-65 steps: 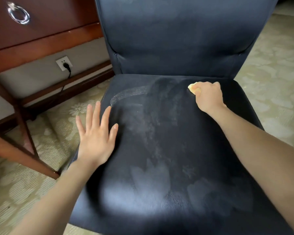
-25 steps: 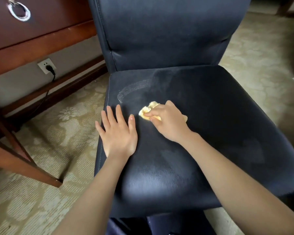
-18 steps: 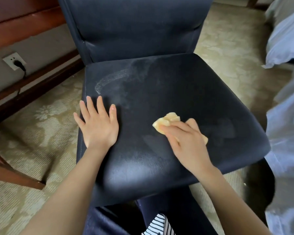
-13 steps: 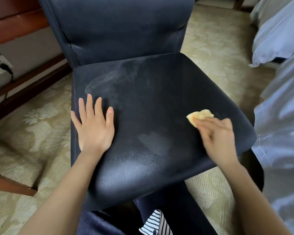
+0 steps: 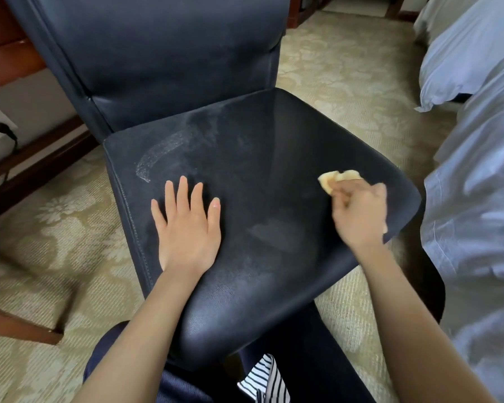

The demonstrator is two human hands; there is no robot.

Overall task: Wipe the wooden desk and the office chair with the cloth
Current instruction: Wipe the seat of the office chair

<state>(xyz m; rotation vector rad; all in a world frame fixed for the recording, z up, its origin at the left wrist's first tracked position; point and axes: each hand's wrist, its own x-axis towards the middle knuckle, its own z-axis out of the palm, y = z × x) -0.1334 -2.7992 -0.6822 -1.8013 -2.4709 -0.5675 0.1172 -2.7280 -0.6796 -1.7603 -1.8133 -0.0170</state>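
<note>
While right hand (image 5: pixel 360 213) grips yellow cloth (image 5: pixel 335 177), fingers curled round bunched wad, seat wipe is step in hand. Cloth on seat of office chair (image 5: pixel 274 146), near right edge. Left hand (image 5: pixel 186 228) flat, fingers straight, pressing seat near left edge (bracing chair, by look of it). Pale streak (image 5: pixel 163 152) at rear-left of seat, well apart from cloth. Next move, likely: sweep cloth across to streak, firm pressure. Backrest (image 5: pixel 163 48) looks dusty too.

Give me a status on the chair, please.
Left hand flat on chair seat. Right hand grips cloth at seat's right edge. Pale streak unwiped, back left. Nothing obstructing.
</note>
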